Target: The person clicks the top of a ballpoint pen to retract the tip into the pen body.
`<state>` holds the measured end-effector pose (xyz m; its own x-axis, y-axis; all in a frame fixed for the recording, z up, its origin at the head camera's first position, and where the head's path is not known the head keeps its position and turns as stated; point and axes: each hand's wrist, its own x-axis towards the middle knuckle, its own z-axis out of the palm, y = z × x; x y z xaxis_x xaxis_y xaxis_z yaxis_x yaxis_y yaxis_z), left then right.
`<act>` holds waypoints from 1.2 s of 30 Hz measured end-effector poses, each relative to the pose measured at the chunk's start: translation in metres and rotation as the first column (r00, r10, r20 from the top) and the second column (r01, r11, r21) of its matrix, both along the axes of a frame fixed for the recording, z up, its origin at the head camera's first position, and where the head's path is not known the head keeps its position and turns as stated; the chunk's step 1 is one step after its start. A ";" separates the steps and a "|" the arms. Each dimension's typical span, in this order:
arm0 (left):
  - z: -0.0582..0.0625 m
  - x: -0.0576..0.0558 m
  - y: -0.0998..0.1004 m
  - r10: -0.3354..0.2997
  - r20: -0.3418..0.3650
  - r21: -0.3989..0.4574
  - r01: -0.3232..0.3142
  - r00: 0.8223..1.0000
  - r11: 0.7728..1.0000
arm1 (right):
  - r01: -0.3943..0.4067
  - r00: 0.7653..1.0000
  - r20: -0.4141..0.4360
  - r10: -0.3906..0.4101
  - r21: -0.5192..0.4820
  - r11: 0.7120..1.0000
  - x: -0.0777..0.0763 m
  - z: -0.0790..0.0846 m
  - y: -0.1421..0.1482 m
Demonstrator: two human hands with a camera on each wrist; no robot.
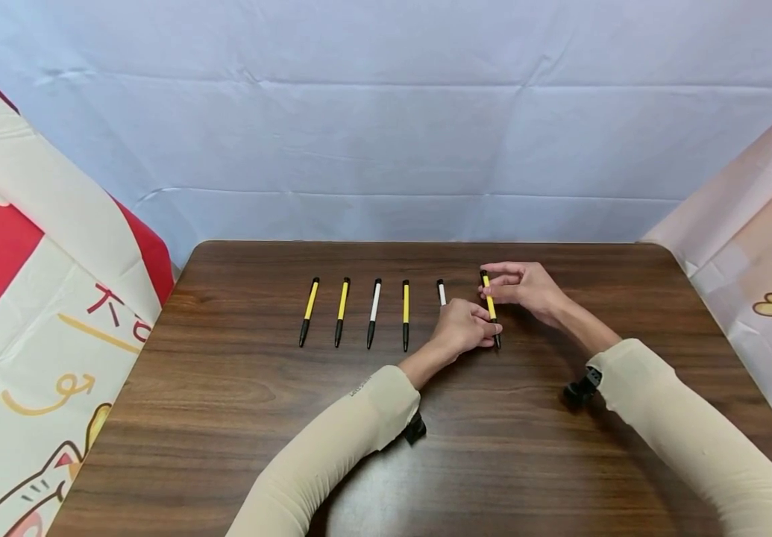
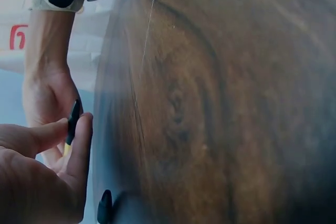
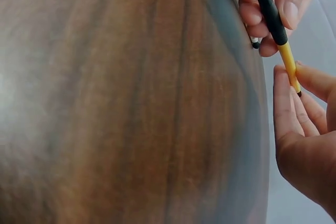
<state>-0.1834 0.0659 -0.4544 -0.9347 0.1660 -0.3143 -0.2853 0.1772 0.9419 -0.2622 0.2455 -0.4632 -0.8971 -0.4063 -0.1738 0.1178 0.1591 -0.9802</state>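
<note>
A yellow pen (image 1: 489, 302) with black ends is held between both hands at the right end of a row. My left hand (image 1: 461, 327) pinches its black tip section, thumb on one side and fingers on the other. At the upper end, my right hand (image 1: 525, 289) pinches the yellow barrel between thumb and fingers. In the right wrist view the pen (image 3: 286, 56) slants from the left hand (image 3: 278, 3) down to the right hand (image 3: 310, 124). Just left of it lies a white pen (image 1: 441, 291), its lower part hidden under the left hand.
Left of the hands, a yellow pen (image 1: 406, 313), a white pen (image 1: 374, 313) and two more yellow pens lie side by side, tips toward me. All rest on a brown wooden table (image 1: 238, 418). A pale cloth (image 1: 386, 149) hangs behind the far edge.
</note>
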 end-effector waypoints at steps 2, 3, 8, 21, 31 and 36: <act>0.001 0.000 -0.001 -0.033 -0.017 -0.067 0.032 0.999 0.997 | 0.002 1.000 0.001 -0.002 0.022 1.000 0.000 -0.002 0.001; 0.001 -0.001 -0.002 -0.049 -0.027 -0.098 0.046 0.998 0.994 | 0.005 1.000 0.001 -0.005 0.029 1.000 0.001 -0.003 0.001; 0.002 -0.003 -0.006 -0.134 -0.084 -0.261 0.108 0.987 0.959 | 0.011 1.000 -0.012 -0.010 0.048 0.999 0.002 -0.007 -0.002; 0.003 -0.003 -0.006 -0.226 -0.146 -0.531 0.116 0.963 0.839 | 0.021 0.999 -0.050 -0.016 0.109 0.994 0.004 -0.009 -0.007; 0.000 -0.006 -0.007 -0.289 -0.198 -0.633 0.103 0.937 0.767 | 0.040 0.995 -0.098 -0.020 0.202 0.979 0.004 -0.011 -0.010; -0.001 -0.006 -0.007 -0.312 -0.215 -0.645 0.106 0.925 0.757 | 0.046 0.990 -0.139 -0.008 0.276 0.960 0.005 -0.011 -0.012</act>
<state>-0.1896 0.0593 -0.4554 -0.9618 0.2372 -0.1365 0.0978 0.7637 0.6382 -0.2576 0.2336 -0.4741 -0.9300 -0.3342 -0.1531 -0.0044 0.4264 -0.9045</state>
